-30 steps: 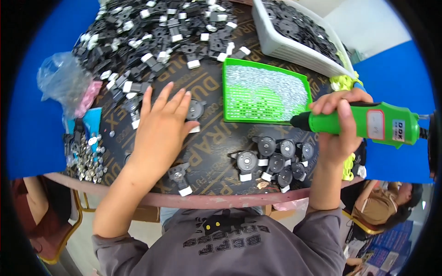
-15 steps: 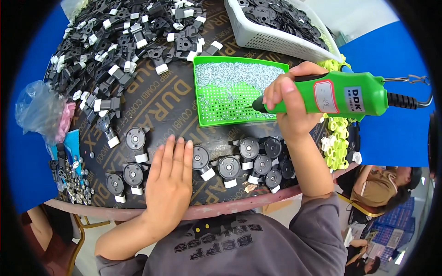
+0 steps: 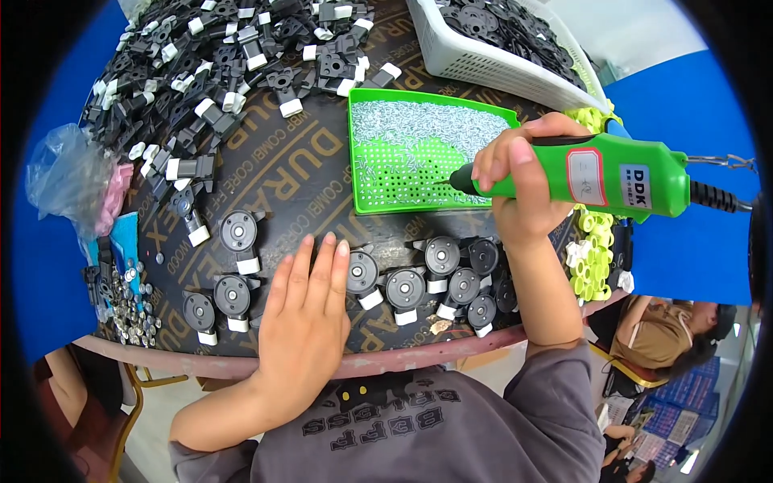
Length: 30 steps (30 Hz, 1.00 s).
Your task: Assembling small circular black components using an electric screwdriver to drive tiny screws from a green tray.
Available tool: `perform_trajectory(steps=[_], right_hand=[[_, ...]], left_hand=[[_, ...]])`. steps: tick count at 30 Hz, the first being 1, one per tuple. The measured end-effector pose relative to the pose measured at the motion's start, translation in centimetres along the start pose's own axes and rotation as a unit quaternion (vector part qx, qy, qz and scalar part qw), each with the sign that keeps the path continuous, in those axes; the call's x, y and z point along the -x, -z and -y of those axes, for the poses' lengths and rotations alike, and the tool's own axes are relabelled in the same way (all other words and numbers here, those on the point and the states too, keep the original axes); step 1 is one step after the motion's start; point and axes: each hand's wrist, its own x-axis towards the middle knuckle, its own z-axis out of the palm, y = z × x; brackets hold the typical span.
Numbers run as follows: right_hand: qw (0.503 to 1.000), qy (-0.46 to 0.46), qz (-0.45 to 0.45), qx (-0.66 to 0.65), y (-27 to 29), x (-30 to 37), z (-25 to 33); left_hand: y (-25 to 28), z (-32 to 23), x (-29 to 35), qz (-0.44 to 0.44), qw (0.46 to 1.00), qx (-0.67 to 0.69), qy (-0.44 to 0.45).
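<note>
My right hand is wrapped round a green electric screwdriver, held sideways with its dark tip pointing left over a green perforated tray. Small silver screws lie heaped along the tray's far side, thinner near the tip; whether the bit touches one cannot be made out. Flat on the table, fingers stretched forward, rests my left hand; anything under its palm is hidden. On either side of it lie round black assemblies with white ends, such as one to the left and another to the right.
A big heap of black parts with white ends covers the far left. Behind the tray stands a white basket of flat black pieces. Yellow-green rings lie at right, small metal pieces at left. Other people sit beyond the table.
The view has shifted slightly, so the tray and parts sit a little differently in the picture. The screwdriver's tip stays over the tray, and my left hand remains flat on the table.
</note>
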Motion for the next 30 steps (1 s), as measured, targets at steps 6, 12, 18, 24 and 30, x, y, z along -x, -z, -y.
perform_trajectory(steps=[6, 12, 18, 24, 30], right_hand=[[1.0, 0.02, -0.003, -0.01, 0.1, 0.2, -0.1], [0.998, -0.019, 0.02, -0.061, -0.7, 0.9, 6.7], [0.986, 0.019, 0.161, -0.041, -2.6, 4.2, 8.3], [0.984, 0.017, 0.168, -0.052, -3.1, 4.7, 7.1], [0.979, 0.001, 0.197, -0.04, -2.9, 4.2, 6.7]], left_hand=[[-0.7, -0.9, -0.5, -0.106, 0.976, 0.161, 0.101], [-2.6, -2.5, -0.7, -0.152, 0.949, 0.26, 0.096], [-2.6, -3.9, -1.7, -0.156, 0.932, 0.311, 0.098], [-3.5, -3.7, -1.8, -0.16, 0.915, 0.358, 0.092], [-3.4, -3.6, -1.8, -0.146, 0.915, 0.363, 0.096]])
